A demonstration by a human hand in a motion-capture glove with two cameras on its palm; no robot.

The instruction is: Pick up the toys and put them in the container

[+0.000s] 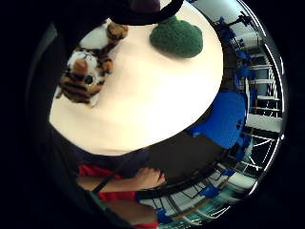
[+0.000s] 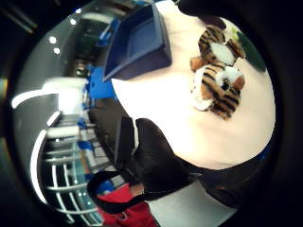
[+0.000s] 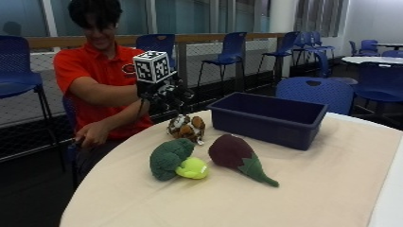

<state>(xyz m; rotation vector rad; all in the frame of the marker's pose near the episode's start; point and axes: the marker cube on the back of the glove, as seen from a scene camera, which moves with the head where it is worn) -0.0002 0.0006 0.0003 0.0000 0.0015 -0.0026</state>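
On the counter (image 3: 327,189), going from the left edge across, the gloved right hand (image 3: 165,92) hovers above the tiger toy (image 3: 186,127), fingers hanging relaxed and apart, clamped on nothing. Next come the broccoli toy (image 3: 169,160) touching a yellow-green ball (image 3: 193,169), then the eggplant toy (image 3: 236,156), and furthest right the blue container (image 3: 267,119), which looks empty. All the toys lie outside it. The step in hand seems to be taking the tiger. To do it well, the hand should drop straight down, close round the tiger's body rather than a limb, lift clear of the container's near wall, and let go only once it is over the middle
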